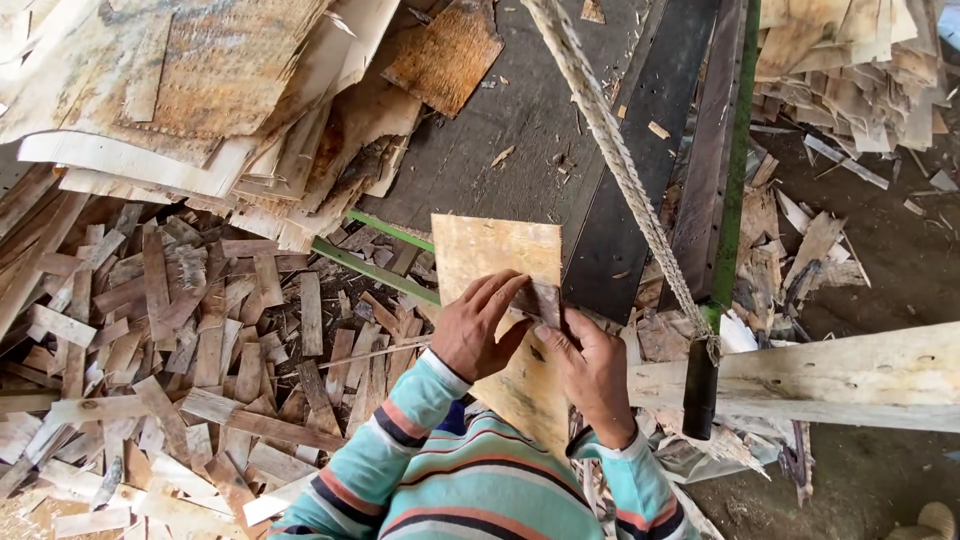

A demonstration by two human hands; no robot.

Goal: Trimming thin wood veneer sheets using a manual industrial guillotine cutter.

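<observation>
A thin sheet of pale wood veneer lies in front of me, running from the dark bench towards my lap. My left hand presses on the sheet, its fingers on a small dark strip of wood. My right hand grips the same strip and the sheet's right edge. Both arms wear teal striped sleeves.
A heap of short veneer offcuts covers the ground at left. Stacked veneer sheets lie at top left, and more at top right. A thick rope hangs diagonally past a green metal bar. A pale plank crosses at right.
</observation>
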